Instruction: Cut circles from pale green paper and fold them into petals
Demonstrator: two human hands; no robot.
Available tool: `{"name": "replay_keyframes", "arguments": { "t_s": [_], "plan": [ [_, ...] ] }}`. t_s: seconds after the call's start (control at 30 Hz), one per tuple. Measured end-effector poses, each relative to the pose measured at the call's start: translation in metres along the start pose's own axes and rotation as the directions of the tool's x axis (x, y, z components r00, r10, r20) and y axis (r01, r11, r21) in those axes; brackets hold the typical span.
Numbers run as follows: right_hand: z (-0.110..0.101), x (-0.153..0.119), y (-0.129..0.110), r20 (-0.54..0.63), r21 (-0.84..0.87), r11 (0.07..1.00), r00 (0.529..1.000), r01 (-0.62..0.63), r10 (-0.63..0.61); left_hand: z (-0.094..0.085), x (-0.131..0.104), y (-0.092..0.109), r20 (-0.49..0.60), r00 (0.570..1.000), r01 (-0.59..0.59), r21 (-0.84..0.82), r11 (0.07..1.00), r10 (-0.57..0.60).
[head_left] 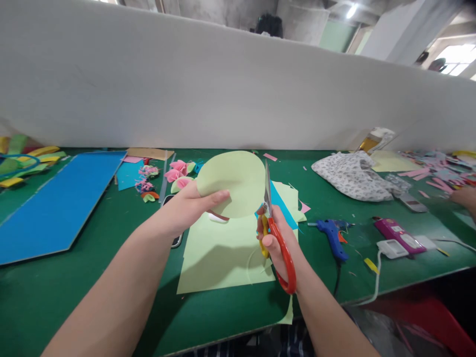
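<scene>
Left hand [195, 204] pinches pale-green paper disc [234, 181], outline mostly rounded. Right hand [287, 234] holds scissors [274, 229] at right edge; trimming likely near finish.

One head-worn view: we look forward and down, close over our bare left hand [191, 208] and bare right hand [288, 229], across a flat green tabletop [223, 317] toward the far plain white partition [223, 94].

A ceiling light [351, 10] and a window [461, 52] glare at upper right as soft shadows fall across the pale green sheet [223, 265]; the white partition [223, 89] bows with lens distortion, and the far right looks soft.
</scene>
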State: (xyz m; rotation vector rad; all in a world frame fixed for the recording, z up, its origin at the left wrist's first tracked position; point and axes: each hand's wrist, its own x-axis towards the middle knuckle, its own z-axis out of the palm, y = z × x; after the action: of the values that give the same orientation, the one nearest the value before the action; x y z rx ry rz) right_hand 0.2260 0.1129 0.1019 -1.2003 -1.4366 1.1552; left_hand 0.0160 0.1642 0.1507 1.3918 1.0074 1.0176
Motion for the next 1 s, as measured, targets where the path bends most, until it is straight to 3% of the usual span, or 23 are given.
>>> {"name": "replay_keyframes", "arguments": {
  "t_s": [0.37,0.63,1.0],
  "plan": [
    [-0.004,0.0,-0.002,0.039,-0.054,0.999,0.999,0.004,-0.002,-0.012,0.001,-0.003,-0.057,0.998,0.01,0.04,0.999,-0.008],
    [-0.007,-0.002,-0.004,0.049,-0.029,1.0,0.999,-0.004,0.006,-0.014,0.0,0.001,0.002,1.0,0.023,0.008,1.0,-0.023],
    [-0.018,0.004,0.0,0.096,-0.119,0.993,0.995,0.012,0.0,-0.021,0.002,0.005,0.032,0.998,0.058,-0.007,0.998,-0.058]
  ]
}}
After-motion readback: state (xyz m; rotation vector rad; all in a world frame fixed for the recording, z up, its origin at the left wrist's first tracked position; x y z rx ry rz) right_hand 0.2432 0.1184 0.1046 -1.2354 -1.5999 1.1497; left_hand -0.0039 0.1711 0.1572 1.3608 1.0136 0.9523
